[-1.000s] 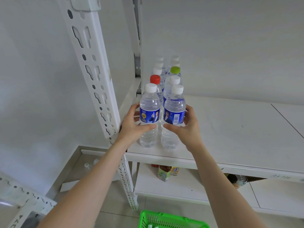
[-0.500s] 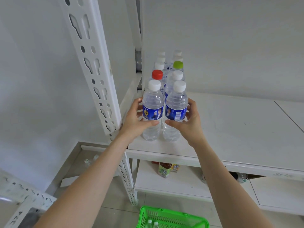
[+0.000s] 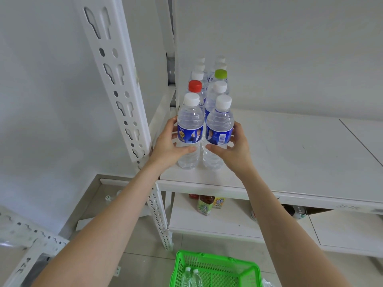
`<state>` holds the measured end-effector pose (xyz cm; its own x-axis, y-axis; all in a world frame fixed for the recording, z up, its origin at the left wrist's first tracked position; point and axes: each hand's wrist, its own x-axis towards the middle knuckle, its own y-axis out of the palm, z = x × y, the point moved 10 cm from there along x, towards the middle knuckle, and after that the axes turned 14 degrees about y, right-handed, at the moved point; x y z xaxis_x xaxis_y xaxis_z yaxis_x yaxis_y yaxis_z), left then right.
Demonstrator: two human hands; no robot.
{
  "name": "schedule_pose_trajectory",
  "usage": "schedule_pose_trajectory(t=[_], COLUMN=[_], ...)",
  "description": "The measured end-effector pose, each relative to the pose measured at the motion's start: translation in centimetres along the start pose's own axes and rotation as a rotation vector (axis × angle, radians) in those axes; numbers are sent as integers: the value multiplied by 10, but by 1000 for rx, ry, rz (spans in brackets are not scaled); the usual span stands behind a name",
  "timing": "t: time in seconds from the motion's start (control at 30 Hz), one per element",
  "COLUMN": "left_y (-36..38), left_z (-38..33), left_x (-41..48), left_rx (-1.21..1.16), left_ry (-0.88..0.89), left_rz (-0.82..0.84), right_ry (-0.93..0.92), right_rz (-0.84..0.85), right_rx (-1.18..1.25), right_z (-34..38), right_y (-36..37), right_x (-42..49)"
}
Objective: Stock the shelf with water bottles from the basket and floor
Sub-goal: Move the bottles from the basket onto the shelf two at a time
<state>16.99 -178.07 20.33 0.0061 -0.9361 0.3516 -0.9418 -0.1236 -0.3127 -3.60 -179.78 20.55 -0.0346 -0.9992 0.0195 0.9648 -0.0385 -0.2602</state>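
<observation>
Two clear water bottles with blue labels and white caps stand side by side at the front left of the white shelf [image 3: 290,162]. My left hand [image 3: 167,146] wraps the left bottle [image 3: 189,129]; my right hand [image 3: 234,150] wraps the right bottle [image 3: 219,129]. Behind them two rows of bottles run back to the wall, among them one with a red cap [image 3: 195,85] and one with a green cap [image 3: 221,73]. On the floor below, a green basket [image 3: 248,274] holds two more bottles [image 3: 191,276] lying in it.
A perforated white upright post [image 3: 120,96] rises just left of my left hand. The lower shelf [image 3: 207,222] carries a green-labelled drink bottle [image 3: 204,206] and cans [image 3: 299,211]. Another white rack frame [image 3: 24,241] lies at lower left on the tiled floor.
Both hands have slid the two front bottles a little farther back on the shelf, closing them up to the rows behind. More of the green basket shows as my view tilts down.
</observation>
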Motion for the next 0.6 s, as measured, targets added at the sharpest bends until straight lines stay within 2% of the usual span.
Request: schedule_pose_trajectory(t=[0.33, 0.47, 0.6], left_y=[-2, 6, 15], left_z=[-24, -45, -53], left_x=[-29, -63, -110], left_rx=[474, 633, 831], left_ry=[131, 285, 320], left_rz=[34, 34, 60], right_ry=[-44, -132, -228], right_rz=[-68, -219, -294], right_rx=[-236, -550, -765], right_z=[5, 8, 1], right_y=[-14, -29, -37], right_x=[-30, -62, -104])
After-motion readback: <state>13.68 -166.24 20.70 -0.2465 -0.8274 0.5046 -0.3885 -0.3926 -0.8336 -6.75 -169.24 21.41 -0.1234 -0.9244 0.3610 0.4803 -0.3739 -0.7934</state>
